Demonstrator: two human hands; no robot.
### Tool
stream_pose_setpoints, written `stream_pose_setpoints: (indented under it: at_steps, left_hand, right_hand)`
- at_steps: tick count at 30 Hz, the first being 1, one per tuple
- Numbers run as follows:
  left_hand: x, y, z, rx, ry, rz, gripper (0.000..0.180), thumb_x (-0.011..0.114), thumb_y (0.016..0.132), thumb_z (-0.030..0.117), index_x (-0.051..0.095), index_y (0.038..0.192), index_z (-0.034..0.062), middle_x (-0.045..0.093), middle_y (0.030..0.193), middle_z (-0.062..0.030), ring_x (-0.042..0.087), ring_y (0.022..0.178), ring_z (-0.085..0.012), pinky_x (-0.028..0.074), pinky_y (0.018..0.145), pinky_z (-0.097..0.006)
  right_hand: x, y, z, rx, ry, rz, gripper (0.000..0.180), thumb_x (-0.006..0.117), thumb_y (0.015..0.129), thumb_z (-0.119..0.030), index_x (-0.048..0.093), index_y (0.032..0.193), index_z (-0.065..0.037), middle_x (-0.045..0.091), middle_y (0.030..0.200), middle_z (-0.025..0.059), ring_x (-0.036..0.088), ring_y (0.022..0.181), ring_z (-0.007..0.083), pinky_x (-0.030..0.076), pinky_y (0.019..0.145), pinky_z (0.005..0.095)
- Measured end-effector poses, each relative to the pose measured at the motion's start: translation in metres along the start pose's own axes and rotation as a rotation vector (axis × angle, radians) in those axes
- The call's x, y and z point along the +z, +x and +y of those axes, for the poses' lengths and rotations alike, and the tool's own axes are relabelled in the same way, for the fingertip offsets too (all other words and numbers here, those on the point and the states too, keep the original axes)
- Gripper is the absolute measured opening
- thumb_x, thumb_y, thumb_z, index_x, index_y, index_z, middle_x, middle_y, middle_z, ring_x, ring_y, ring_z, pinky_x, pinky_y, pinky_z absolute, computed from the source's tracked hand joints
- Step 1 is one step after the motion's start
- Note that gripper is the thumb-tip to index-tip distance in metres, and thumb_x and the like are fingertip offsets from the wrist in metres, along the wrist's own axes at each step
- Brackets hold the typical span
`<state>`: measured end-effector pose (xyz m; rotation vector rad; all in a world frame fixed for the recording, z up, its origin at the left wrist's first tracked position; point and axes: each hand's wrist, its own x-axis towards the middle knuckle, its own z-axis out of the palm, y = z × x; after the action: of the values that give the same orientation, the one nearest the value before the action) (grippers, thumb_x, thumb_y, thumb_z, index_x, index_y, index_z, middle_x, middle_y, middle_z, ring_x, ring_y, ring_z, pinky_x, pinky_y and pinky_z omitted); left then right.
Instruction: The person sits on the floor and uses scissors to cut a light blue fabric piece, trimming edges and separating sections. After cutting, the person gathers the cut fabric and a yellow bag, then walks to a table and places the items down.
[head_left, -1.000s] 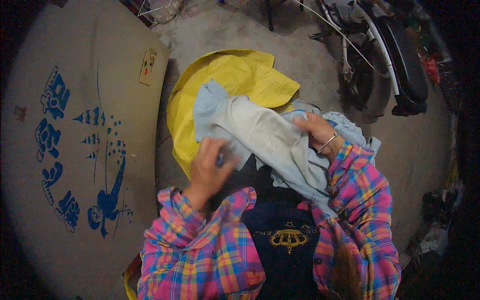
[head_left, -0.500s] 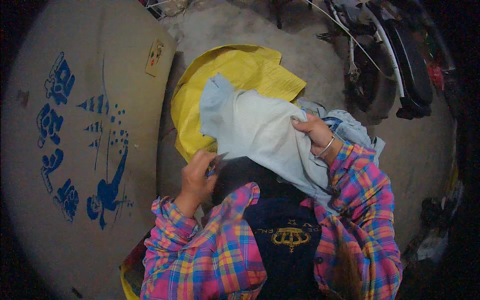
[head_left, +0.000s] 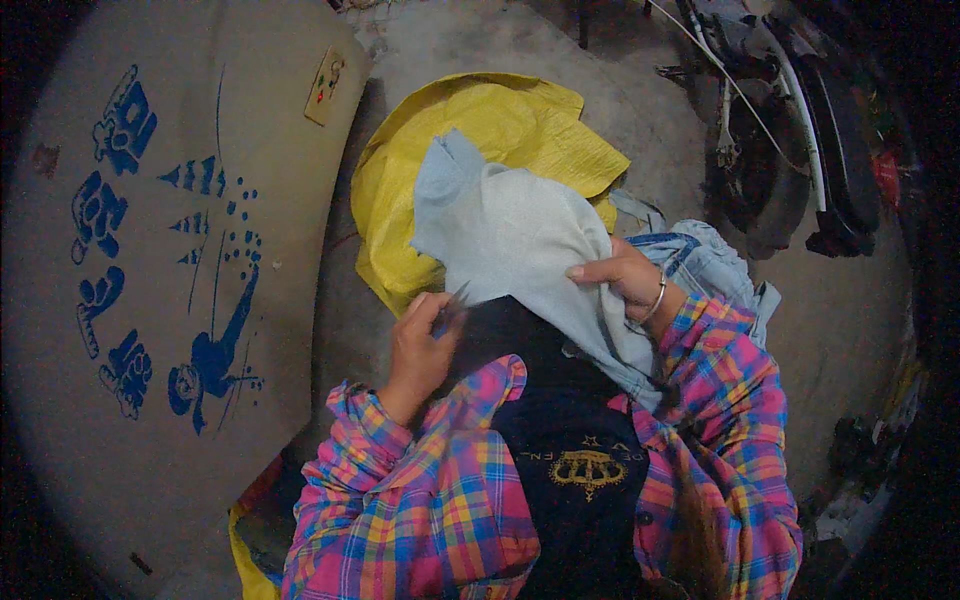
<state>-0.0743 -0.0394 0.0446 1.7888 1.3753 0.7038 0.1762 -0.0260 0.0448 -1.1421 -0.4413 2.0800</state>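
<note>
A pale blue-white piece of cloth, with a frayed light blue flap at its far left, lies across my lap and the yellow sack. My right hand grips its right side, thumb on top and the other fingers partly out of sight. My left hand is closed around a small pointed metal blade, mostly hidden in the fingers. The blade's tip is close to the cloth's near left edge; whether they touch I cannot tell.
Behind the cloth is a yellow woven sack. Light blue denim is heaped beyond my right wrist. A large pale panel with blue drawings stands on the left. At the far right is a dark wheeled machine.
My left hand has moved up and slightly right with the blade, nearer the cloth's edge. My right hand stays on the cloth, its thumb now stretched flatter. The whole view has shifted slightly.
</note>
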Motion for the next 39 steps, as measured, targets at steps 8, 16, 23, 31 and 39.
stream_pose_setpoints:
  at_steps: [8,16,23,31,39]
  left_hand:
    - [-0.001,-0.002,0.009,-0.008,0.008,0.083,0.018,0.061,0.069,0.006,0.053,0.085,0.0027,0.053,0.072,-0.0102,0.053,0.063,-0.0212,0.041,0.057,-0.027]
    - [-0.007,-0.016,0.023,-0.241,-0.11,-0.089,0.018,0.056,0.076,0.015,0.053,0.09,0.0033,0.057,0.074,-0.0082,0.055,0.066,-0.0161,0.042,0.061,-0.026]
    - [-0.005,-0.033,0.034,-0.468,-0.245,-0.292,0.021,0.052,0.079,0.019,0.052,0.094,0.003,0.057,0.087,-0.011,0.055,0.08,-0.0175,0.042,0.07,-0.027]
    - [0.021,-0.045,0.023,-0.427,-0.442,-0.329,0.036,0.035,0.087,0.029,0.048,0.106,0.0005,0.056,0.092,-0.0155,0.054,0.086,-0.0237,0.04,0.075,-0.03]
    - [0.03,-0.039,0.031,-0.521,-0.34,-0.256,0.036,0.042,0.083,0.029,0.047,0.105,0.001,0.055,0.079,-0.0174,0.056,0.073,-0.026,0.041,0.065,-0.032]
  right_hand:
    - [0.0,-0.008,0.011,0.172,0.166,0.052,0.036,0.056,0.076,-0.01,0.045,0.109,0.0,0.057,0.096,0.0096,0.058,0.081,0.0174,0.047,0.072,0.0285]
    - [0.004,-0.003,0.015,0.17,-0.11,-0.009,0.043,0.064,0.069,-0.01,0.047,0.107,-0.001,0.056,0.096,0.0085,0.055,0.083,0.0146,0.044,0.075,0.0271]
    - [0.008,-0.003,0.013,0.216,-0.029,-0.064,0.041,0.065,0.066,-0.006,0.05,0.104,0.0,0.058,0.091,0.0084,0.056,0.08,0.0154,0.044,0.072,0.0269]
    - [0.009,0.006,0.028,0.146,-0.165,0.207,0.037,0.061,0.068,-0.003,0.05,0.103,0.002,0.058,0.092,0.0096,0.057,0.078,0.0176,0.045,0.072,0.0285]
    - [0.019,0.005,0.024,0.09,-0.137,0.184,0.045,0.066,0.064,-0.006,0.049,0.105,0.001,0.057,0.096,0.0089,0.055,0.082,0.0165,0.043,0.075,0.0279]
